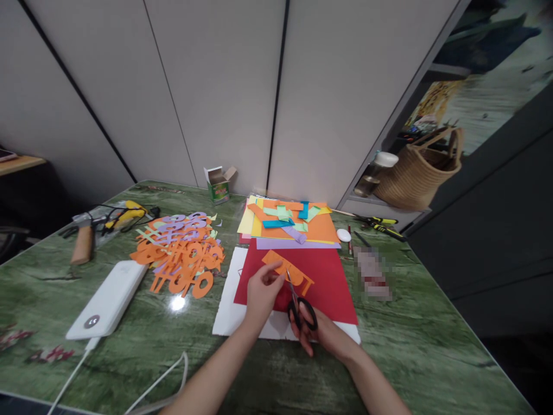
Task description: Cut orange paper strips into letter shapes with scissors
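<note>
My left hand [264,287] pinches the near edge of an orange paper strip [298,275], which is partly cut into rounded shapes. In my right hand [309,328] is a pair of scissors [295,297] with black handles; my fingers are through the loops. The blades point away from me and reach the orange paper beside my left fingertips. Beneath both hands lies a red sheet [332,288], on top of a white sheet [227,308]. How far the blades are parted is hard to see.
Left of the sheets is a heap of cut paper shapes [185,251], with a white power bank [108,300] and its cable nearer me. Coloured sheets and scraps [289,222] lie behind. A small green box [219,190], pliers [380,225] and a hammer [83,245] are farther out.
</note>
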`<state>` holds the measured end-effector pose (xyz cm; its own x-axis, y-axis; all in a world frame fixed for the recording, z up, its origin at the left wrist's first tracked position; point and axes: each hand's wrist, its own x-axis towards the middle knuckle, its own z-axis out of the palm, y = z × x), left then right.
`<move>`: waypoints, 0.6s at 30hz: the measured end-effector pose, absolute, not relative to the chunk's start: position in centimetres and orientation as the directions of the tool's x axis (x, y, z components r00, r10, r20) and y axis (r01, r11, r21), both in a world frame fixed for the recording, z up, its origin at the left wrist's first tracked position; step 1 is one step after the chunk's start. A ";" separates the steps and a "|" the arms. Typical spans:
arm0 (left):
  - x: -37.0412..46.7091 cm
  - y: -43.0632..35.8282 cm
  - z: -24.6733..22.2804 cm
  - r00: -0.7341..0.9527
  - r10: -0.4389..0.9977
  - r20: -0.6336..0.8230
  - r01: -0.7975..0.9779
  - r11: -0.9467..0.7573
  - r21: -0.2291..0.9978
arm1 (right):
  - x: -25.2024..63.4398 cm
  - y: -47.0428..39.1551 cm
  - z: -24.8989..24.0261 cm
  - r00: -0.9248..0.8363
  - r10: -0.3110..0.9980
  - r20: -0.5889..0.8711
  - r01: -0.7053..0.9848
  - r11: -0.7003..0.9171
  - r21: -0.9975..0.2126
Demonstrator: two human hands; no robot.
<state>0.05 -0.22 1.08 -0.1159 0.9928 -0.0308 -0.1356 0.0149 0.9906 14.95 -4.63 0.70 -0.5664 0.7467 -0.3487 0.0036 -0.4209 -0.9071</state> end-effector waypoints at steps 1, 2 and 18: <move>0.1 -0.2 1.1 -0.121 0.992 -0.031 -0.139 0.014 0.990 | 14.9 -4.6 0.7 -0.563 0.750 -0.347 0.003 -0.418 -0.908; 0.1 -0.2 1.1 -0.123 0.992 -0.031 -0.141 0.014 0.990 | 14.8 -4.7 0.8 -0.559 0.753 -0.347 0.003 -0.417 -0.909; 0.2 -0.3 0.8 -0.131 0.991 -0.002 -0.164 -0.019 0.986 | 14.2 -4.6 0.9 -0.522 0.778 -0.351 0.009 -0.406 -0.914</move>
<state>0.17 -0.27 0.83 -0.1310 0.9914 -0.0023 -0.1641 -0.0194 0.9863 14.20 -4.62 0.91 -0.5217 0.7776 -0.3511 0.0091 -0.4064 -0.9136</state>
